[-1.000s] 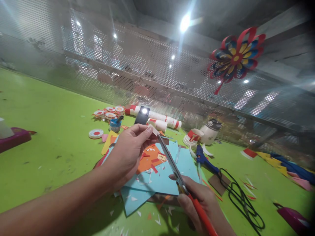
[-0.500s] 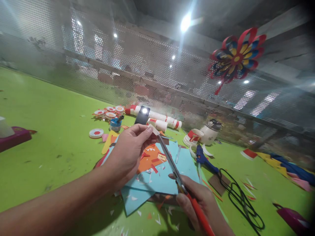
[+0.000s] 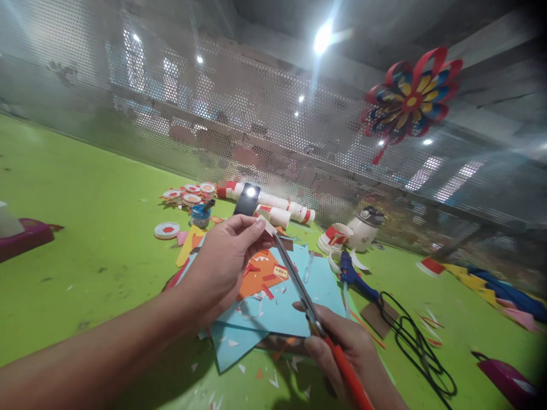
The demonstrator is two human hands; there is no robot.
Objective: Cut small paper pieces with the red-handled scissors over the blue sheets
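Observation:
Between thumb and fingers, my left hand (image 3: pixel 228 267) pinches a small white piece of paper (image 3: pixel 265 224). My right hand (image 3: pixel 342 347) is closed round the red handles of a pair of scissors (image 3: pixel 294 273). The blade tips touch the lower right edge of the white piece, and the blades look nearly closed. Under both hands lie light blue paper sheets (image 3: pixel 322 296) with an orange sheet (image 3: pixel 252 282) on top. Small red, white and orange scraps are scattered over them.
Behind my hands are a lit black phone (image 3: pixel 247 200), white-and-red paper tubes (image 3: pixel 277 216), a blue-lidded jar (image 3: pixel 200 216) and several round paper pieces (image 3: pixel 191 193). At the right lie a blue glue gun (image 3: pixel 354 276), its black cord (image 3: pixel 421 353) and a paper cup (image 3: pixel 335 236). A perforated metal screen (image 3: pixel 273 131) borders the green table.
Both hands, the scissors and the white paper stay in almost the same place. The view has shifted very slightly.

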